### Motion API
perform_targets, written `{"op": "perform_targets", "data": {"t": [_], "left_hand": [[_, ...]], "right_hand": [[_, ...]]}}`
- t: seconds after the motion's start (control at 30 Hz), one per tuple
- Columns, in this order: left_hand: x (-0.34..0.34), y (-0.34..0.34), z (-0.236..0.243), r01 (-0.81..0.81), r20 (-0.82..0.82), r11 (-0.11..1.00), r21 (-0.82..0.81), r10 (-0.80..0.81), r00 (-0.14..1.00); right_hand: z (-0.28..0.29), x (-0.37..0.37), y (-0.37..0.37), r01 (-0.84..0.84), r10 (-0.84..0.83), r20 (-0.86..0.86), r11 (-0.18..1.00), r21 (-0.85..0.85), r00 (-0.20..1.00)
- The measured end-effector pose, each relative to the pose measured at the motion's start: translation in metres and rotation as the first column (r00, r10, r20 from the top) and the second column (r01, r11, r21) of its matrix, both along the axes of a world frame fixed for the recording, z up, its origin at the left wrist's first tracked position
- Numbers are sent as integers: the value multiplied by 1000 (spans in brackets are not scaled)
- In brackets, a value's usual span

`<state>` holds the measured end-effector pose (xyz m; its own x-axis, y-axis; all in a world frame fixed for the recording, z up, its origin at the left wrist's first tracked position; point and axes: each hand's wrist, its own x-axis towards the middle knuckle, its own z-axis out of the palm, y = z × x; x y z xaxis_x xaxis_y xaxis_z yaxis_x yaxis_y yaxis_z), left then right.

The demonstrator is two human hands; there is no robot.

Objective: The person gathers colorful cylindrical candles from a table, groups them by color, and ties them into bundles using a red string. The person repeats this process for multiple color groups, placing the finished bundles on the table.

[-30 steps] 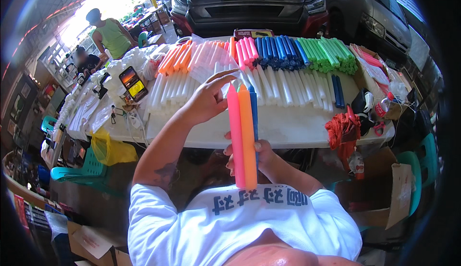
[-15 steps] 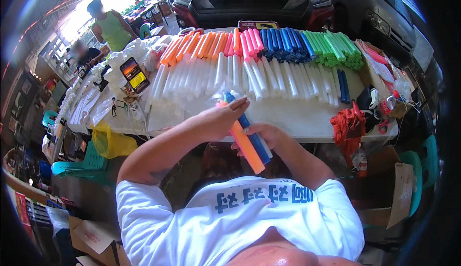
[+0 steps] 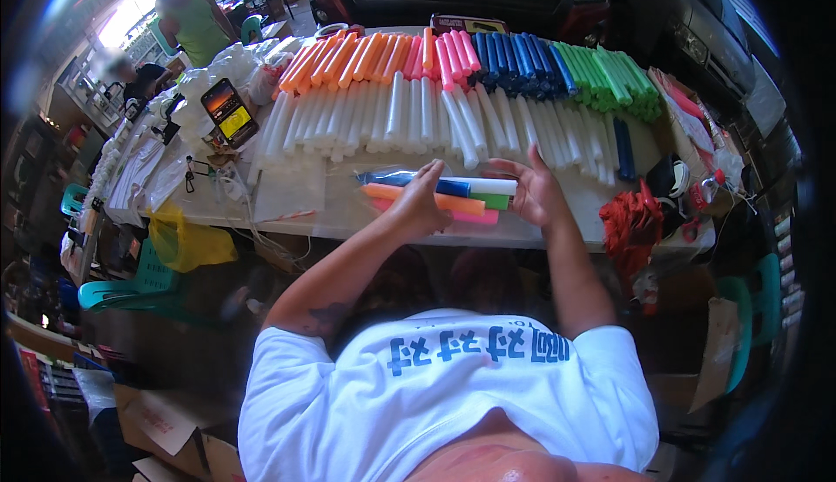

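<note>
A bundle of smooth, candle-like sticks (image 3: pixel 475 207) lies sideways above the near edge of the white table, in blue, white, green, orange and pink. Clear plastic seems to cover its left end. My left hand (image 3: pixel 422 202) is wrapped over the bundle's middle and grips it. Close to the flat right ends, my right hand (image 3: pixel 537 193) stands open with its fingers apart and thumb raised; whether the palm touches the ends I cannot tell. Just beyond both hands is a long row of white sticks (image 3: pixel 409 116).
Behind the white row lie orange sticks (image 3: pixel 348 60), pink ones (image 3: pixel 453 57), blue ones (image 3: pixel 518 62) and green ones (image 3: pixel 614 81). A phone (image 3: pixel 230 114) is propped at the left, near a yellow bag (image 3: pixel 187 236). Red cloth (image 3: pixel 636 225) hangs over the right edge. A person (image 3: pixel 192 20) stands far left.
The bundle has swung from a downward slant to nearly level and moved forward over the table. My right hand has let go of it and opened at its right end.
</note>
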<state>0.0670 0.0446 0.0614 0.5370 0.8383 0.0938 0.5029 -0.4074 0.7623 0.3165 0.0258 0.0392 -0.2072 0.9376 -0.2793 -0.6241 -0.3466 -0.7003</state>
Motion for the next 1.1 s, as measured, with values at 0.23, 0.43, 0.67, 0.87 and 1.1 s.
{"op": "perform_targets", "data": {"t": [0.23,0.43,0.67,0.87,1.1], "left_hand": [[39,-13,-19,165,-54,984,73,-162,985],[21,-19,1,199,0,980,-7,-199,980],[-35,-17,-9,105,-390,849,517,125,912],[-37,-8,-40,89,-426,840,536,178,887],[-40,-6,-43,87,-396,838,539,162,904]], "right_hand": [[-58,-45,0,424,-573,321,798,428,754],[-49,-31,7,262,-461,381,843,470,802],[-36,-10,-16,-171,-334,843,884,436,423],[-11,-11,-11,-323,-373,900,843,431,228],[-18,-36,-64,-346,-643,759,692,634,104]]}}
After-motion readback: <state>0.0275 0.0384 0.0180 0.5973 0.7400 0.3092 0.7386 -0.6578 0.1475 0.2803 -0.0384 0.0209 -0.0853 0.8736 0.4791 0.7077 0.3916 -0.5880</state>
